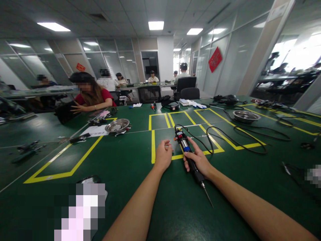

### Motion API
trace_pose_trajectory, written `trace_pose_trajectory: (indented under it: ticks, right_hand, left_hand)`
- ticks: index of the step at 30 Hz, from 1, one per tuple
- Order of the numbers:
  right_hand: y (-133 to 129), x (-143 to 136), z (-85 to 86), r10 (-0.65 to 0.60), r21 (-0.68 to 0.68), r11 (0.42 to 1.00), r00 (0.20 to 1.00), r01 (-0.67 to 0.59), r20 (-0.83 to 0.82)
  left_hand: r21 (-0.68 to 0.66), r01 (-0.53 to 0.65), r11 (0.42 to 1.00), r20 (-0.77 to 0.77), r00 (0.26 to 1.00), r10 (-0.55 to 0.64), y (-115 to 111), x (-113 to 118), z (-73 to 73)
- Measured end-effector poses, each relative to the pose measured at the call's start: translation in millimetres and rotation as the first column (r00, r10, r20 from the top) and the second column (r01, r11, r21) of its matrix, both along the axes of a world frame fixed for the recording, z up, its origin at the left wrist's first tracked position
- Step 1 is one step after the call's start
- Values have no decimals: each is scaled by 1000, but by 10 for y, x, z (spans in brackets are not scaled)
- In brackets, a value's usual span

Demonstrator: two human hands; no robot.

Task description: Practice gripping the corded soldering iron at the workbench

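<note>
My right hand (198, 157) is wrapped round an electric screwdriver (192, 164) with a black body, a silver section and a blue ring. The tool is tilted above the green table (173, 207), its long thin bit pointing down toward my side. From its far end, near some red and orange parts, a black cable (227, 133) leads off to the right. My left hand (164, 154) is beside the screwdriver, apart from it, with the fingers curled in and nothing seen in them. Both hands are over a yellow-taped rectangle (153, 145).
Steel bowls stand at the left (117, 126) and right (247, 116). White gloves (199, 104) lie at the back. Loose cables (276, 104) and tools cover the right edge. A person in red (107, 95) handles a dark object across the table; others sit behind.
</note>
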State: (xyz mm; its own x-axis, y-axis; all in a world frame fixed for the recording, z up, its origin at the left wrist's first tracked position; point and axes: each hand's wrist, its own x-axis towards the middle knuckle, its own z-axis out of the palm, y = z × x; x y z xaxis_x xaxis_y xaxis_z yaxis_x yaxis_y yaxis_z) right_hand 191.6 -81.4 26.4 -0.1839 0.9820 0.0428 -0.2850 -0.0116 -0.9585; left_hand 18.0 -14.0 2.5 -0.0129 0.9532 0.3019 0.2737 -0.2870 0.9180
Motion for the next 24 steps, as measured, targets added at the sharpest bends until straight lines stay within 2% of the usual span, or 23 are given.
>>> trace_pose_trajectory:
  ticks: [8, 15, 18, 21, 24]
  right_hand:
    - [20, 17, -17, 38, 13, 999, 999, -39, 18]
    - [58, 21, -36, 17, -5, 1000, 1000, -17, -6]
    - [62, 30, -38, 0, -18, 1000, 1000, 0, -14]
    - [66, 63, -39, 50, -18, 999, 999, -50, -18]
    - [84, 114, -40, 149, -32, 988, 989, -149, -25]
  left_hand:
    - [7, -23, 1000, -38, 999, 23, -2, 8, 2]
    - [-73, -15, 997, 157, 987, 26, 20, -20, -4]
    - [-78, -3, 997, 171, 985, 17, 22, -18, -16]
    - [-50, 46, 998, 178, 983, -36, 23, -1, -29]
    - [-31, 146, 989, 239, 962, -135, 24, 9, -28]
